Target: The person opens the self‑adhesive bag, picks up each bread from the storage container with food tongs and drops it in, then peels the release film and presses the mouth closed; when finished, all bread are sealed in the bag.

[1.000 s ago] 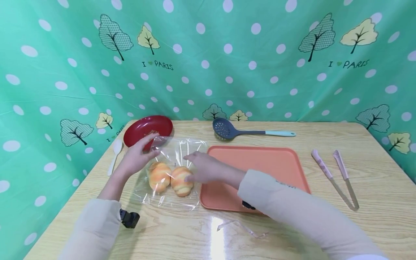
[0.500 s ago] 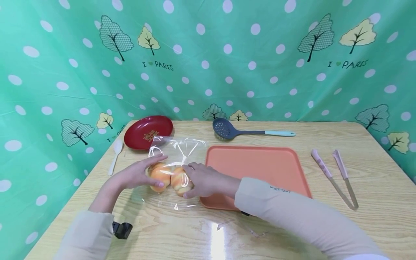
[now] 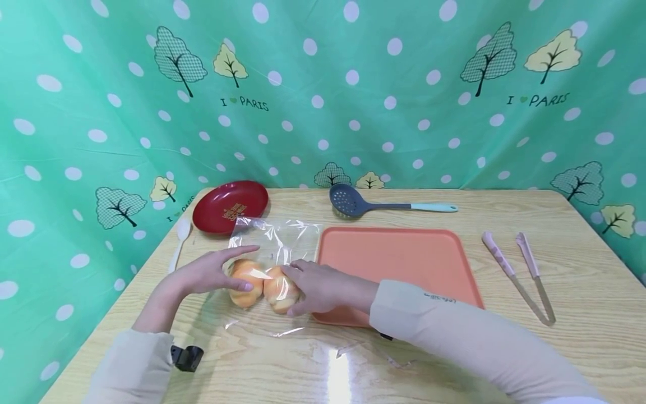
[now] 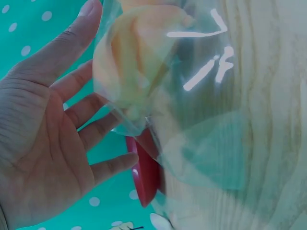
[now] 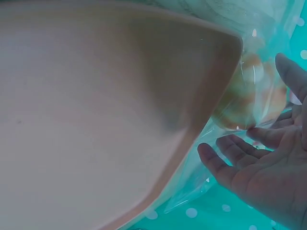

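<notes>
Two orange-and-cream bread rolls lie side by side in a clear plastic bag point(image 3: 275, 238), left of centre on the table. My left hand point(image 3: 208, 272) is at the left roll point(image 3: 246, 282), thumb and fingers spread. Close up in the left wrist view, its fingertips reach the plastic beside the bread roll point(image 4: 136, 57). From the other side, my right hand point(image 3: 323, 290) lies against the right roll point(image 3: 279, 290) through the plastic. The right wrist view shows this hand point(image 5: 276, 165) with fingers apart and loosely bent beside the bagged roll point(image 5: 252, 98).
A pink tray point(image 3: 398, 255) lies under the right forearm, touching or near the bag. Behind are a red plate point(image 3: 227, 205) and a blue slotted skimmer point(image 3: 350, 201). A white spoon point(image 3: 183, 231) is far left, tongs point(image 3: 530, 286) right. A thin clear strip point(image 3: 398, 362) lies in front.
Both hands have come down onto the bagged rolls, the left one moving nearer from beside the plate. Bag and rolls have shifted slightly toward me.
</notes>
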`<state>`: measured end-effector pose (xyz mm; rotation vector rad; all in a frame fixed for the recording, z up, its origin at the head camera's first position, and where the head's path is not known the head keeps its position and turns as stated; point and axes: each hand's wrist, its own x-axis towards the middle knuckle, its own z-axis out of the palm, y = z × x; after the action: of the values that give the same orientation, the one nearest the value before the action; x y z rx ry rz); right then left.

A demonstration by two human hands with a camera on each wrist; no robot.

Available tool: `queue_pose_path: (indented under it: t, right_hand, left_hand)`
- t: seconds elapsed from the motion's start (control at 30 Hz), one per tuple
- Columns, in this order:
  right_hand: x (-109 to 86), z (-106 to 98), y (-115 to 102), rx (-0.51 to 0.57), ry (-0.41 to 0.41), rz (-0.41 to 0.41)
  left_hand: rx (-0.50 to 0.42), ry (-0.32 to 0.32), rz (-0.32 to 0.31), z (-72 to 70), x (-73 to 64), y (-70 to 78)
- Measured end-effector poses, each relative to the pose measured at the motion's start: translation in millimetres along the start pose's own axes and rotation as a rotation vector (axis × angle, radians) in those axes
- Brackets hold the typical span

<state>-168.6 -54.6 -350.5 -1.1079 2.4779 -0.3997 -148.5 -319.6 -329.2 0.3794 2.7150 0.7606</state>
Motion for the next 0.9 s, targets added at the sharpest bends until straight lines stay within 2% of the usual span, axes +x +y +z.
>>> queue_pose_path:
  t: [0.2,0.43,0.53,0.67,0.8,0.9]
  right_hand:
    - [-4.3,-3,2,0.015,0.031,-0.024]
    - [-20.8,-22,17,0.084,0.114,-0.026]
    - [-33.4,-32,29,0.105,0.162,-0.007]
    - [-53.9,-45,52,0.133,0.258,0.037]
    - [-78.1,-59,76,0.154,0.412,0.081]
    - [-97.3,-70,93,0.12,0.539,0.091]
  left_hand:
    - [0.029,-0.005,0.052,-9.0,1.3,5.7]
    - [0.082,0.034,0.05,-18.3,8.6,13.8]
    - [0.121,0.089,0.072,-20.0,12.5,16.0]
    - [0.166,0.195,0.109,-20.7,18.1,19.5]
    - [0.203,0.302,0.109,-22.7,22.6,22.3]
    - [0.235,0.369,0.083,-24.1,23.5,25.3]
